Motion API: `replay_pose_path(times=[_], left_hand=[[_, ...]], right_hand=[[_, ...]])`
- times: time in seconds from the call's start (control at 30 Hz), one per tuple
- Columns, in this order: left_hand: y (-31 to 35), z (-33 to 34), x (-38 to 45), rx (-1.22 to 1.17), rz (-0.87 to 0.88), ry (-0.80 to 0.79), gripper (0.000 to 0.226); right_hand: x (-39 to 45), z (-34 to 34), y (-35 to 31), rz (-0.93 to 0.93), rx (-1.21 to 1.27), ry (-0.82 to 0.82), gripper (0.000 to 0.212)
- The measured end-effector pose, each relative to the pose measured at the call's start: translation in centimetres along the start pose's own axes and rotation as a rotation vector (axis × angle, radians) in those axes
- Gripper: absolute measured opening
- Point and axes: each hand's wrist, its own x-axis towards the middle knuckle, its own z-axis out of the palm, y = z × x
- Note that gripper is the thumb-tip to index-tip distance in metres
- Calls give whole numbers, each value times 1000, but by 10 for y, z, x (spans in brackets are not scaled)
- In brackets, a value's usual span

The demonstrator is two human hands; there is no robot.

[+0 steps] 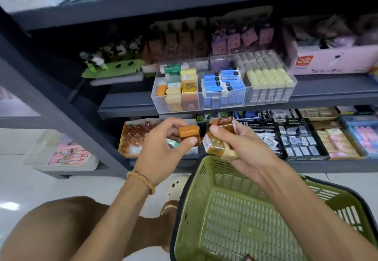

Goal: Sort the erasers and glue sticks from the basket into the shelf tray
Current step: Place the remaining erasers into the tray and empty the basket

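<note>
My left hand [163,148] pinches a small orange-brown eraser box [189,132] between thumb and fingers, just above the far rim of the green basket [241,219]. Close to its right, my right hand [243,148] grips a few amber and cream eraser packs [219,140] stacked together. The clear shelf tray [204,103] stands on the middle shelf straight above both hands; its compartments hold orange and yellow boxes, blue erasers and pale 2B erasers. One small brown item [249,258] lies at the basket's near edge.
The lower shelf behind my hands carries an open box of amber items [135,136] and black trays of erasers [296,138]. A pink carton [335,60] sits right of the tray. My knee [61,230] is at lower left, over a white tiled floor.
</note>
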Motion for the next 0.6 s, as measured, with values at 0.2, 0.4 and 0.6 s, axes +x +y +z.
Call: replay_pose_path(times=[0.2,0.4,0.6], left_hand=[[25,-47,60,-23,-5,7,26],[21,-72,126,303,73,34,24],[15,-66,165,485,108,-73,33]], right_hand=[[12,16,-21,-69,-66,141,13],[26,28,-24,-105,-141,219,14],[30,32,-21,-132,-161,258,10]])
